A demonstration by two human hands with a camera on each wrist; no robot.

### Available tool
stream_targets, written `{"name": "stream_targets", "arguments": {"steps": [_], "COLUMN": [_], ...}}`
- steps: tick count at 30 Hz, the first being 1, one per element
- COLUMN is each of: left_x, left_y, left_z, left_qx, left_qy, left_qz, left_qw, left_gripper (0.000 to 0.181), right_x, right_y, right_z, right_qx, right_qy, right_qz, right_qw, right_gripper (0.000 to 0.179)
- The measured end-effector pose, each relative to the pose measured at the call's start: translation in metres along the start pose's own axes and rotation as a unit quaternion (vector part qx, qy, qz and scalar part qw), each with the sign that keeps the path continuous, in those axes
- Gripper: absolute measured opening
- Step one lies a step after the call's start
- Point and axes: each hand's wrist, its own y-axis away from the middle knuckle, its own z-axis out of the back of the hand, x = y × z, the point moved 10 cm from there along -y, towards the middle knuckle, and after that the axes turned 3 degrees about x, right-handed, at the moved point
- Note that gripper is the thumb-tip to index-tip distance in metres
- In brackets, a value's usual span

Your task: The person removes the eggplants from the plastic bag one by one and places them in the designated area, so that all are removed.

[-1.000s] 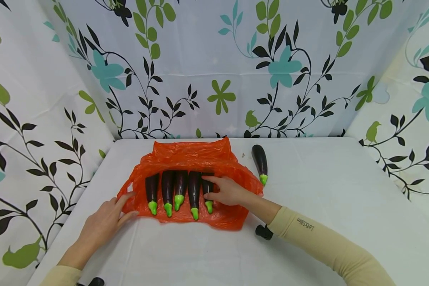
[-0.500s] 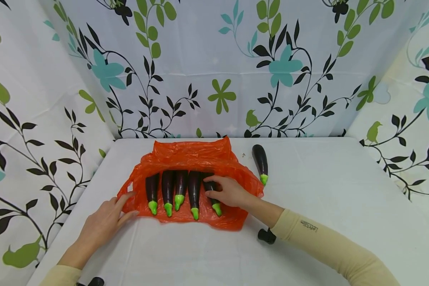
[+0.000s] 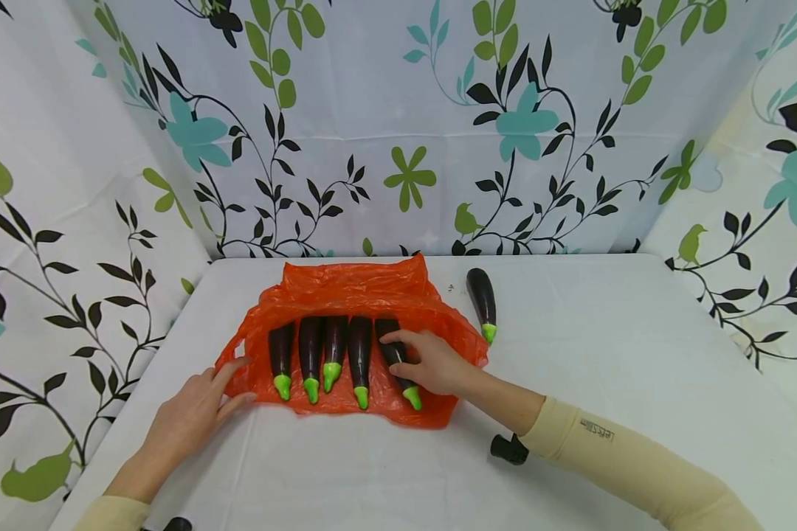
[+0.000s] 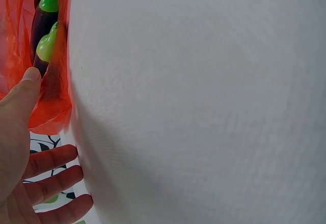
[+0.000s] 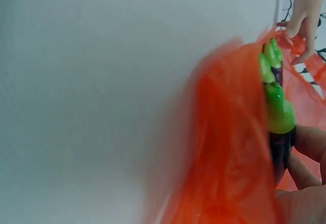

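A red plastic bag (image 3: 359, 276) lies mouth toward me on the white table, with several eggplants (image 3: 311, 350) in a row in its opening, green stem ends facing me. My right hand (image 3: 435, 363) reaches into the mouth and pinches the rightmost eggplant (image 3: 395, 354), which slants with its stem end to the right. The right wrist view shows finger and thumb around that eggplant's dark body (image 5: 280, 150), beside blurred red plastic. My left hand (image 3: 189, 417) rests at the bag's left edge. In the left wrist view its thumb (image 4: 31, 76) touches the plastic, other fingers extended.
One more eggplant (image 3: 481, 299) lies outside the bag, at the back right of the white table (image 3: 604, 354). Patterned leaf-and-flower cloth (image 3: 372, 133) hangs behind and along both sides. A black cylindrical piece (image 3: 508, 448) shows below my right wrist.
My right hand has drawn the rightmost eggplant toward me and to the right, tilting it away from the row. The left hand has stayed at the bag's edge.
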Motion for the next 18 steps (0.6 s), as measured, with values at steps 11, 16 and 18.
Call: {"name": "stream_targets", "arguments": {"steps": [11,16,18], "left_x": [0.001,0.001,0.0], "left_y": [0.001,0.001,0.001], "left_z": [-0.001,0.0,0.0], "left_qx": [0.002,0.004,0.004], "left_qy": [0.003,0.004,0.004], "left_qz": [0.002,0.002,0.002], "left_qw": [1.0,1.0,1.0], "left_gripper": [0.063,0.063,0.063], "right_x": [0.021,0.026,0.026], "right_y": [0.036,0.053,0.058], "right_z": [0.006,0.018,0.026], "right_qx": [0.007,-0.008,-0.023], "right_qy": [-0.055,-0.07,-0.079], "right_qz": [0.023,0.019,0.015], "right_qw": [0.9982,0.9974,0.9965], "right_gripper": [0.046,0.046,0.046]}}
